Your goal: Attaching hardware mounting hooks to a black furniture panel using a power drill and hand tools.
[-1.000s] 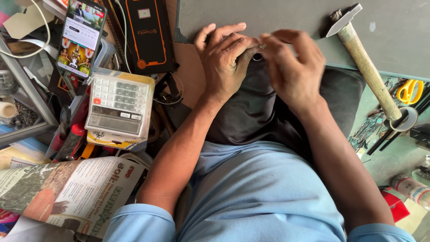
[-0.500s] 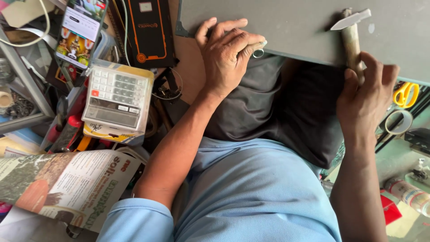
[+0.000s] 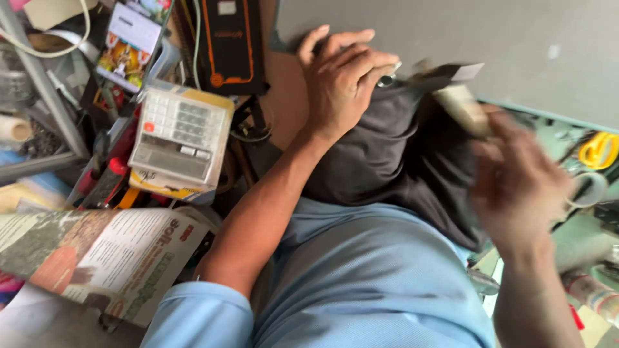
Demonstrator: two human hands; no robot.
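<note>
Two hands at grey board (image 3: 451, 32) edge, our landmark. Hammer (image 3: 461, 103), blurred, in our right hand (image 3: 516, 180) closed round handle, head just beside left hand (image 3: 345, 80). Left hand pinches small metal piece (image 3: 387, 80) against board edge. Risks we judge: hammer hits fingers; piece slips, drops onto dark cloth (image 3: 400, 161) below board.

Light-blue shirt (image 3: 361, 283), black cloth (image 3: 393, 154), yellow scissors (image 3: 598, 149).

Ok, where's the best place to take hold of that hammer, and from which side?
Grip the hammer on its pale wooden handle, well below the metal head, coming from the right. The handle slants down-right towards the right hand, already there, blurred; the left hand occupies the head end.
</note>
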